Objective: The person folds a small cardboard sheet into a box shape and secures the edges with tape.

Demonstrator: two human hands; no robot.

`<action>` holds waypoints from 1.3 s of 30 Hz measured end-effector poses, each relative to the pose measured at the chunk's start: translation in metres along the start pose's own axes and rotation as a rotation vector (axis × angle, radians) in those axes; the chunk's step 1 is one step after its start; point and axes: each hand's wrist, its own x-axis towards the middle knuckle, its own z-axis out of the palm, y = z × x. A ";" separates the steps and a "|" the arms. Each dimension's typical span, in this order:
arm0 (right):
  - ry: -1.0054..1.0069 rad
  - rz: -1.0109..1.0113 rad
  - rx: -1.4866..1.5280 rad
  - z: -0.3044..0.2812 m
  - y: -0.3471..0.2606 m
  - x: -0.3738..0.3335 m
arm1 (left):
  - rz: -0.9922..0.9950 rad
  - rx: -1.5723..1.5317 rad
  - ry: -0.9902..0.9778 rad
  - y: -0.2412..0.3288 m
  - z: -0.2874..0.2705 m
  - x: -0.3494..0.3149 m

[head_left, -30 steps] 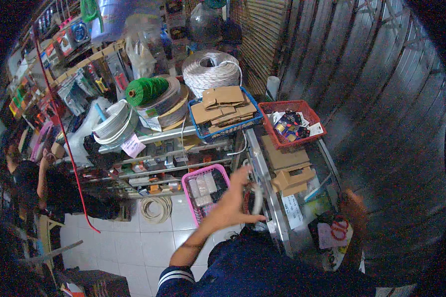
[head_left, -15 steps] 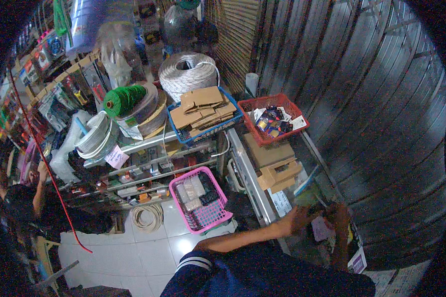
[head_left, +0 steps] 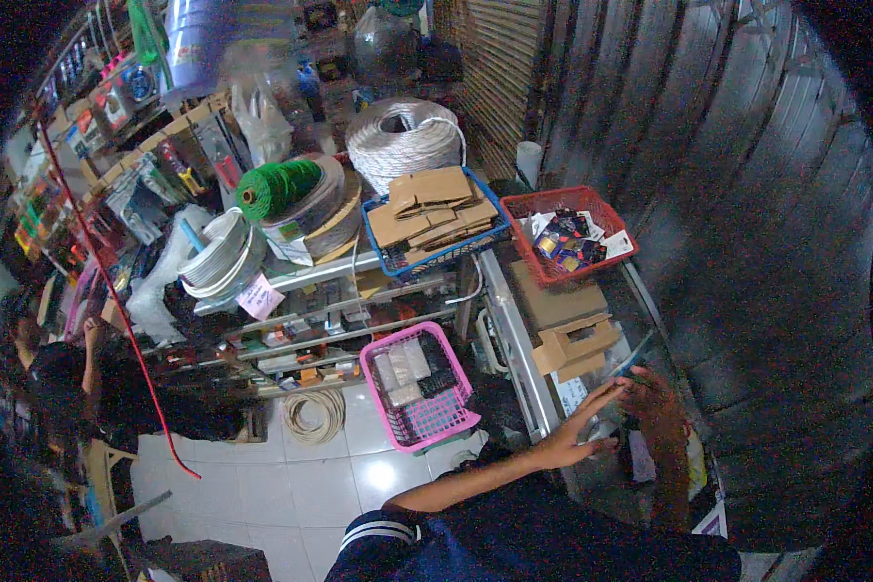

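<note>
One glass-topped counter with metal edging (head_left: 517, 339), bearing, from the far end: red basket (head_left: 567, 277) of carded small goods; flat brown cardboard (head_left: 558, 299); brown carton (head_left: 584, 351), flap raised. Two bare hands over the near end: left hand (head_left: 580, 432), fingers straight, thumb apart, its fingertips at the right hand (head_left: 655, 403), whose grip I cannot make out. Adjoining shelf: blue basket (head_left: 441, 258) of folded cardboard, white rope coil (head_left: 403, 157), green twine spool (head_left: 283, 186). Below: pink basket (head_left: 438, 417) holding clear and black packets; cream cable coil (head_left: 336, 421) on white tiles (head_left: 252, 485).
</note>
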 end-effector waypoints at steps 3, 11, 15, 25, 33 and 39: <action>0.004 -0.113 -0.067 0.010 0.004 -0.002 | 0.010 0.000 0.016 0.004 -0.003 -0.006; -0.081 0.147 0.202 -0.020 0.022 0.008 | 0.023 0.082 0.041 0.011 -0.003 -0.010; -0.109 0.064 0.167 -0.016 0.021 0.003 | 0.048 0.083 0.034 0.005 0.000 -0.012; -0.110 0.154 0.004 -0.008 -0.015 0.008 | 0.005 0.241 0.058 -0.003 0.001 -0.019; -0.323 -0.156 -0.337 0.013 -0.017 0.032 | -0.089 0.422 0.241 0.013 -0.003 -0.027; -0.440 -0.301 -0.443 0.017 -0.017 0.055 | -0.194 0.308 0.475 0.026 -0.011 -0.035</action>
